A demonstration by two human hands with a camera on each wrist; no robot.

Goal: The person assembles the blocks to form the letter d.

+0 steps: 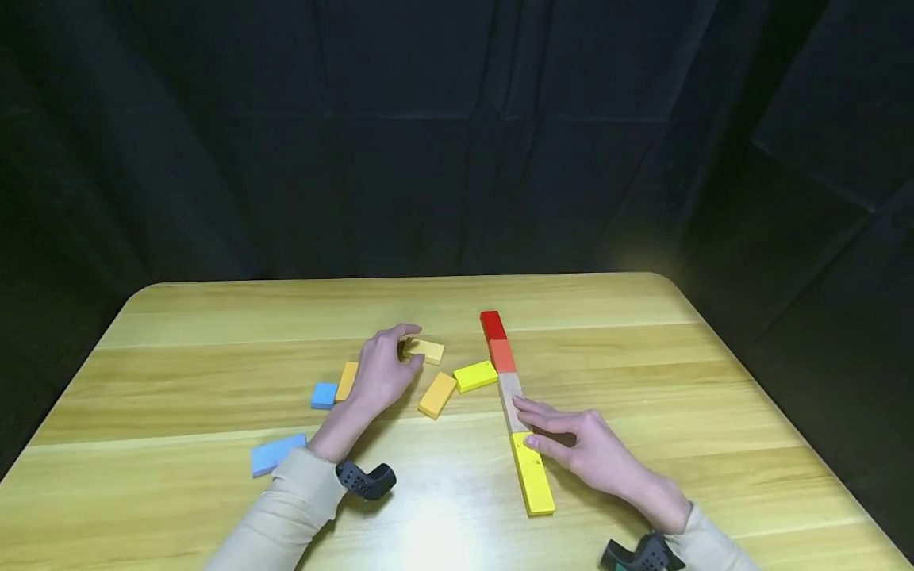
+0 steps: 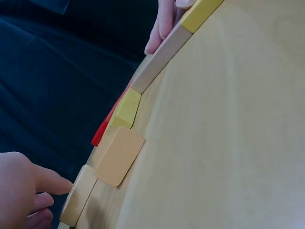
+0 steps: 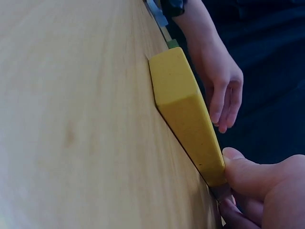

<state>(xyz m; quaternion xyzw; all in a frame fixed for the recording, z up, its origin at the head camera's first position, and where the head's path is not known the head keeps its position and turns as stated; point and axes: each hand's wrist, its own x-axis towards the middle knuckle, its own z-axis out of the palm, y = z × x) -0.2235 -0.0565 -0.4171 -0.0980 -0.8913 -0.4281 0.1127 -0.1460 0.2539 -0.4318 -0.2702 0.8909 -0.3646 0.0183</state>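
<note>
My left hand (image 1: 382,371) is over a pale wooden block (image 1: 427,351), its thumb and index finger spread apart at the block's left end. In the left wrist view the thumb tip is right at the edge of that block. My right hand (image 1: 589,448) rests along a row of blocks laid end to end. Its fingertips are at the greyish block (image 1: 508,396), and its thumb is on the long yellow block (image 1: 535,484). Further up the row lie an orange-red block (image 1: 502,357) and a red block (image 1: 493,325).
A short yellow block (image 1: 476,376) lies close against the row's left side, with an orange block (image 1: 437,395) beside it. Left of my left wrist are another orange block (image 1: 346,381), a small blue block (image 1: 324,396) and a longer blue block (image 1: 274,455). Dark curtain (image 1: 428,159) hangs behind the table.
</note>
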